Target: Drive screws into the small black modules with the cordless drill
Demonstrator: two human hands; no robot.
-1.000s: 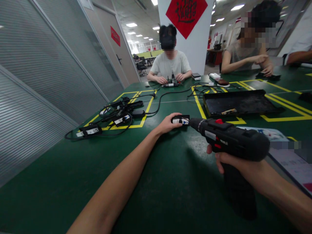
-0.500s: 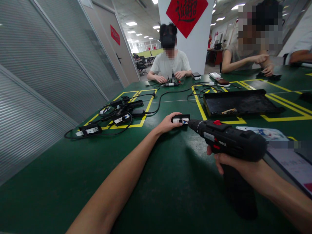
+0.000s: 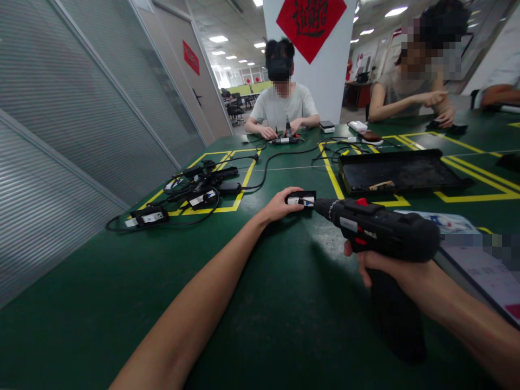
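Observation:
My left hand [image 3: 280, 205] is closed on a small black power adapter [image 3: 301, 198] with a white label, holding it down on the green table [image 3: 284, 325]. My right hand [image 3: 390, 271] grips the handle of a black cordless screwdriver [image 3: 377, 230] with red buttons. Its nose points left and its tip sits at the adapter's right end. Both forearms reach in from the bottom of the view.
A pile of black adapters and cables [image 3: 195, 189] lies at the left inside yellow tape lines. A black tray [image 3: 402, 172] sits at the right, a printed sheet [image 3: 479, 254] beside my right arm. Two people work at the table's far side.
The screwdriver has shifted slightly left, its tip closing up to the adapter. My left hand has stayed put on the adapter.

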